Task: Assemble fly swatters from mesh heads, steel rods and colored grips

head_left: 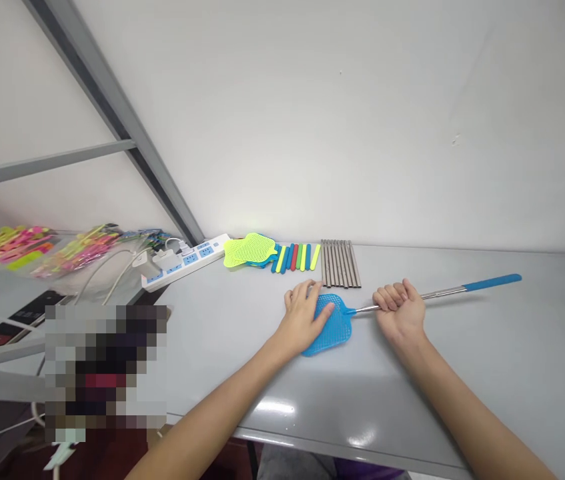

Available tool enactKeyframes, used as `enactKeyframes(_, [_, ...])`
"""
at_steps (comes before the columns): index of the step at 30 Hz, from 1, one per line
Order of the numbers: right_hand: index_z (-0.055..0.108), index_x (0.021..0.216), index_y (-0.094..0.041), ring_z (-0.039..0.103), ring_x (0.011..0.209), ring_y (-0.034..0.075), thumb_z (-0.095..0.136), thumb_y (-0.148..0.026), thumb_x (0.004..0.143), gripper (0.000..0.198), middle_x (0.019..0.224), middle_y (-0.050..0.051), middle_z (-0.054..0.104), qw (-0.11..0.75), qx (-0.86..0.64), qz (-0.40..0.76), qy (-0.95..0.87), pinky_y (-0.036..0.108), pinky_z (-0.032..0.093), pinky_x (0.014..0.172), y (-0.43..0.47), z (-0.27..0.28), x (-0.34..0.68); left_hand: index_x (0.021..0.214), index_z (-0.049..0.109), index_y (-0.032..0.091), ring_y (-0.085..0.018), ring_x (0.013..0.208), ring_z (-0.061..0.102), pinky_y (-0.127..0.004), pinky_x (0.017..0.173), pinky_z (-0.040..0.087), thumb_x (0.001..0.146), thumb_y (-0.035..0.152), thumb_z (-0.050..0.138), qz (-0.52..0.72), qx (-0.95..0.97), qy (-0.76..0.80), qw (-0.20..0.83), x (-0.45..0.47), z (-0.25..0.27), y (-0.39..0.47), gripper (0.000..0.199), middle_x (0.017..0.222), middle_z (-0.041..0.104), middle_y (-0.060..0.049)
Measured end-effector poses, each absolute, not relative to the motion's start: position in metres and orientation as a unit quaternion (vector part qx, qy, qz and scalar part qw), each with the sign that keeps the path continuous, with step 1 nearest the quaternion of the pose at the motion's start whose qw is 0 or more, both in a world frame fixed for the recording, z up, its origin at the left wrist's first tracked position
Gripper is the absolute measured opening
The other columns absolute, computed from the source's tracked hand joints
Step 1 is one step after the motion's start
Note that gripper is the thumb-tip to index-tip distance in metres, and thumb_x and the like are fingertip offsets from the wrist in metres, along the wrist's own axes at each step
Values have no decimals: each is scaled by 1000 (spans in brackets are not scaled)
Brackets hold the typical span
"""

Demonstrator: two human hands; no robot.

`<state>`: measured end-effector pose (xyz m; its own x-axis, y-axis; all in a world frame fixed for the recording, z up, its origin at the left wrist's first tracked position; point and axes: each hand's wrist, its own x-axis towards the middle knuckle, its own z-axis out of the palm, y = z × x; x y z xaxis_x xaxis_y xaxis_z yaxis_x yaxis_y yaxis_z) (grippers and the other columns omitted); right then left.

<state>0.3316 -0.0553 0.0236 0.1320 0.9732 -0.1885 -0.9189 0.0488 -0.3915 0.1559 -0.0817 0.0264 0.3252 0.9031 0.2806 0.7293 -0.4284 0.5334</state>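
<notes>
White wall (342, 133) behind grey table (537, 347)

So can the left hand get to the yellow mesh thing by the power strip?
Probably yes. The left hand rests on the blue mesh head; nothing seems to stand between that hand and the yellow mesh thing, which lies uppermost in its stack.

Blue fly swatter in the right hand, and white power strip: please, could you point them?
Blue fly swatter (336, 329): head view, on its perforated paddle.
White power strip (189, 259): head view, on its socket face.
</notes>
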Motion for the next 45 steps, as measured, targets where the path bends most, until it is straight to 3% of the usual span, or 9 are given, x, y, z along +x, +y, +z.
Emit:
enactKeyframes(3, [19, 50, -18, 19, 32, 6, 35, -21, 81, 35, 38, -8, 17, 736, -205, 644, -43, 19, 20, 32, -51, 24, 340, 121, 33, 21, -22, 116, 30, -42, 95, 19, 77, 37, 47, 379, 683, 581, 227, 152, 21, -74, 49, 122, 37, -9])
enactKeyframes(6, [20, 50, -18, 21, 32, 6, 31, -20, 82, 33, 39, -7, 19, 744, -202, 636, -24, 19, 23, 33, -49, 24, 343, 122, 29, 18, -22, 112, 39, -38, 92, 30, 72, 32, 55, 468, 472, 581, 469, 149, 24, -68, 59, 124, 38, -12])
enactKeyframes(7, [20, 50, -18, 21, 32, 6, 31, -20, 82, 33, 39, -7, 19, 746, -202, 635, -21, 19, 23, 33, -49, 24, 342, 120, 33, 16, -23, 109, 43, -37, 91, 33, 72, 31, 55, 459, 408, 541, 575, 148, 26, -67, 55, 122, 42, -13])
enactKeyframes(10, [19, 50, -18, 21, 32, 6, 31, -21, 82, 34, 39, -7, 19, 741, -207, 638, -27, 19, 23, 33, -49, 23, 340, 105, 50, 9, -23, 96, 55, -36, 85, 40, 73, 29, 55, 369, 311, 428, 764, 146, 31, -68, 39, 105, 57, -14])
enactKeyframes(13, [20, 50, -18, 20, 32, 6, 33, -22, 81, 34, 39, -8, 18, 736, -206, 644, -34, 19, 22, 33, -49, 23, 340, 104, 53, 9, -21, 93, 57, -35, 88, 39, 74, 26, 55, 331, 207, 364, 846, 149, 30, -72, 35, 99, 61, -11])
enactKeyframes(22, [21, 50, -18, 16, 31, 4, 42, -21, 78, 35, 40, -9, 18, 737, -185, 649, -18, 19, 14, 30, -50, 22, 338, 95, 56, 11, -23, 79, 62, -40, 77, 47, 65, 28, 65, 421, 213, 448, 760, 168, 22, -92, 36, 89, 65, -11])
enactKeyframes(31, [20, 50, -18, 15, 32, 4, 42, -21, 78, 35, 40, -9, 16, 736, -192, 649, 19, 18, 14, 29, -53, 11, 329, 94, 58, 12, -22, 65, 64, -37, 63, 51, 65, 31, 64, 416, 229, 508, 719, 163, 26, -95, 35, 77, 67, -10])
enactKeyframes(45, [17, 51, -19, 15, 31, 5, 35, -19, 80, 34, 41, -9, 14, 731, -179, 657, 43, 18, 15, 28, -57, 6, 323, 91, 59, 13, -24, 77, 62, -38, 71, 50, 64, 32, 65, 440, 282, 508, 684, 163, 35, -97, 33, 90, 65, -11])
